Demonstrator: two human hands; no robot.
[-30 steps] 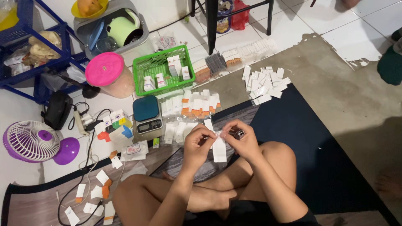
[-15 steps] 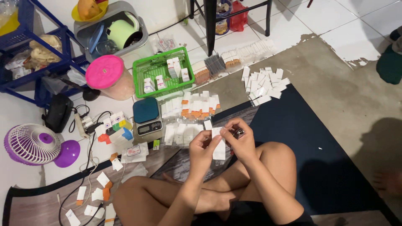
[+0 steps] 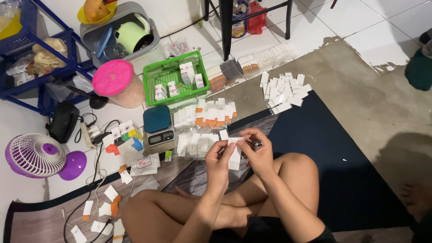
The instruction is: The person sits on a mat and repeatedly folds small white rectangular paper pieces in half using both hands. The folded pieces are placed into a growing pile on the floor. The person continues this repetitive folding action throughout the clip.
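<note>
Here, seated cross-legged on the floor, you hold a small white paper packet [image 3: 234,155] between both hands, above your knees and in front of your lap. Your left hand [image 3: 219,157] pinches its left edge with thumb and fingertips, a narrow grip closed on the paper. Your right hand [image 3: 256,146] meets the packet at its upper right corner, fingers curled; something small and dark shows against that palm, too small to tell what it is.

The packet looks light, thin and flat, likely easy to crease or tear, so the edges and corners seem the safest places to hold it, with a gentle pinch rather than a squeeze. It hangs upright between the two grips, touching both.

Just beyond your hands, rows of similar white and orange-tipped packets [image 3: 211,112] lie on the floor. A small digital scale [image 3: 158,126] with a dark blue platform sits to their left, and behind it a green plastic basket [image 3: 177,76] holds more small boxes. A pink-lidded jar [image 3: 114,81] stands beside the basket. A purple desk fan [image 3: 38,155] sits well apart, far left, and another pile of white packets [image 3: 283,92] lies to the right.
</note>
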